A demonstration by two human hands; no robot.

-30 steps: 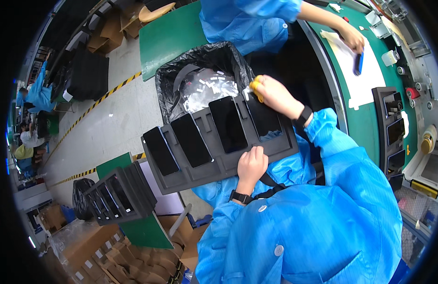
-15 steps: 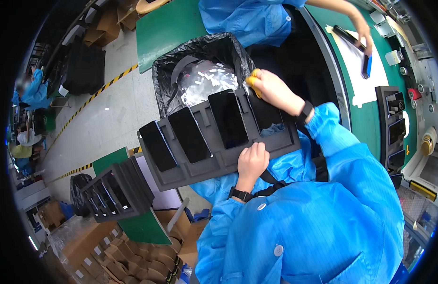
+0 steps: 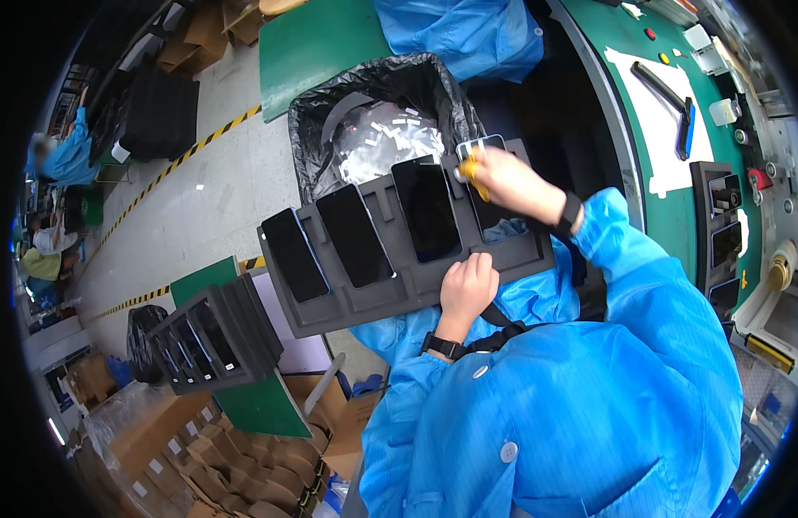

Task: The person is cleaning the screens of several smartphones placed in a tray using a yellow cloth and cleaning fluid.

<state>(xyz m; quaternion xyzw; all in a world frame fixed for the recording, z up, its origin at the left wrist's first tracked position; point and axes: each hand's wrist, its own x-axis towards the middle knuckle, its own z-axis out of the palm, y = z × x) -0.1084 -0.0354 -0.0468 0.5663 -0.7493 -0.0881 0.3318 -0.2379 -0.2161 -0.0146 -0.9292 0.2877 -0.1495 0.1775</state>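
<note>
A dark foam tray (image 3: 390, 293) lies slantwise in front of me. Four slots hold dark-screened smartphones: a leftmost phone (image 3: 295, 255), a second phone (image 3: 356, 235), a third phone (image 3: 426, 211) and a rightmost phone (image 3: 494, 211). My left hand (image 3: 469, 292) is closed at the tray's near edge, between the third and rightmost phones; its fingertips seem to grip the rim. Over the upper part of the rightmost phone is my right hand (image 3: 515, 186), its fingers pinched on a small yellow thing (image 3: 475, 175) whose kind I cannot make out. The hand covers part of that screen.
Beyond the tray stands a black-lined bin (image 3: 308, 164) with small white scraps. At left is a stack of phone trays (image 3: 256, 324); cartons (image 3: 243, 470) lie below it. The right bench (image 3: 606, 30) carries a white sheet, tools and another phone tray. A person in blue (image 3: 459, 34) is opposite.
My right hand has moved down from the tray's far edge onto the rightmost phone, exposing its top edge. The other person's hand has left the blue-and-black tool on the bench.
</note>
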